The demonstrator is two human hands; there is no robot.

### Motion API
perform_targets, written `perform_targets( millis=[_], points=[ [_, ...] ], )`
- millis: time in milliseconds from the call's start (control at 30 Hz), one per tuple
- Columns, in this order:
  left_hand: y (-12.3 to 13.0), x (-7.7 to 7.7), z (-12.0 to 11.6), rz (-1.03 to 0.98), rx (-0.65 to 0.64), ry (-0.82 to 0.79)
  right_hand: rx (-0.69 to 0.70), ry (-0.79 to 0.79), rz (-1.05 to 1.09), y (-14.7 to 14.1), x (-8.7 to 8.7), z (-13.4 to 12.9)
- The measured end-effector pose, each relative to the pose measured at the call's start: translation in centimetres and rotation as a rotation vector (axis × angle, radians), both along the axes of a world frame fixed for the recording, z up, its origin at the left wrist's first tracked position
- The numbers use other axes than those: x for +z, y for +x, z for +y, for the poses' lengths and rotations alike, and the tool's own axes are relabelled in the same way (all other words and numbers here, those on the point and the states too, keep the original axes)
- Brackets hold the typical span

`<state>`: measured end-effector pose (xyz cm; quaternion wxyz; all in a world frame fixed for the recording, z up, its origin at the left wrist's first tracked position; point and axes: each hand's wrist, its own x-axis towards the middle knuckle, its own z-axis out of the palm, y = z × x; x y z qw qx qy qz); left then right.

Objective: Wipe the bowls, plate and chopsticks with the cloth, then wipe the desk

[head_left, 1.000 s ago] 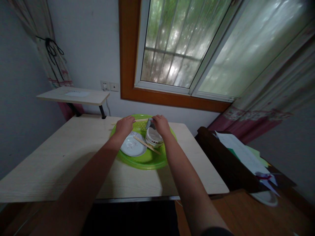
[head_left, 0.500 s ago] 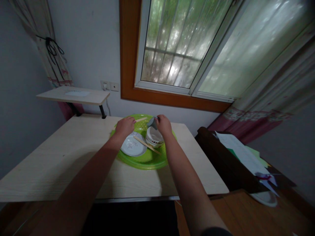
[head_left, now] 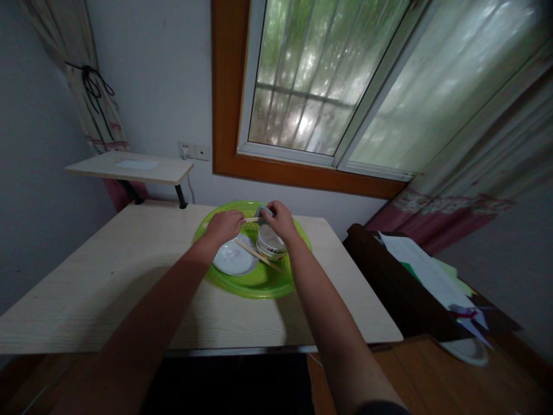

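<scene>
My left hand (head_left: 227, 225) is closed on a pair of chopsticks (head_left: 252, 219) above the left part of a round green basin (head_left: 246, 289). The chopsticks' far ends reach to my right hand (head_left: 280, 219), which is closed on a grey-blue cloth (head_left: 261, 211); the cloth appears to be around or against those ends. Below the hands, a white plate (head_left: 233, 257) lies in the basin on the left. Stacked white bowls (head_left: 271, 241) stand on the right, partly hidden by my right hand. More chopsticks (head_left: 259, 255) rest slanting across the plate's edge, in front of the bowls.
The basin stands on a pale wooden table (head_left: 129, 276). A small raised shelf (head_left: 164, 173) with a paper on it is at the back left. Behind is a barred window (head_left: 306, 80). To the right, papers (head_left: 419, 259) lie on dark furniture (head_left: 380, 276).
My right hand has brought the cloth left and slightly down onto the chopsticks' ends. My left hand has shifted slightly right, and the chopsticks now lie more level.
</scene>
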<state>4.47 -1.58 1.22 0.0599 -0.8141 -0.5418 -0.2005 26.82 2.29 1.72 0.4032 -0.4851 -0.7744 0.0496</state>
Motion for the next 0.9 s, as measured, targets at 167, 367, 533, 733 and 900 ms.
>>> perform_targets(
  millis=[167, 367, 533, 733, 900],
  points=[
    [-0.1, 0.0, 0.0, 0.011, -0.007, 0.019, 0.264, -0.006, -0.025, -0.4, 0.1, -0.3],
    [-0.2, -0.1, 0.2, -0.014, -0.006, 0.024, 0.229, -0.171, 0.022, 0.2, -0.9, 0.2],
    [-0.4, -0.1, 0.3, -0.019, -0.015, 0.022, 0.266, -0.232, 0.058, 0.4, -1.2, 0.4],
    [-0.6, 0.1, 0.3, -0.039, 0.024, 0.04, 0.247, -0.261, 0.011, 0.1, -0.7, 0.1],
    [-1.2, 0.2, 0.5, -0.141, 0.197, 0.103, 0.097, -0.183, 0.023, 1.0, -0.6, 0.7]
  ],
)
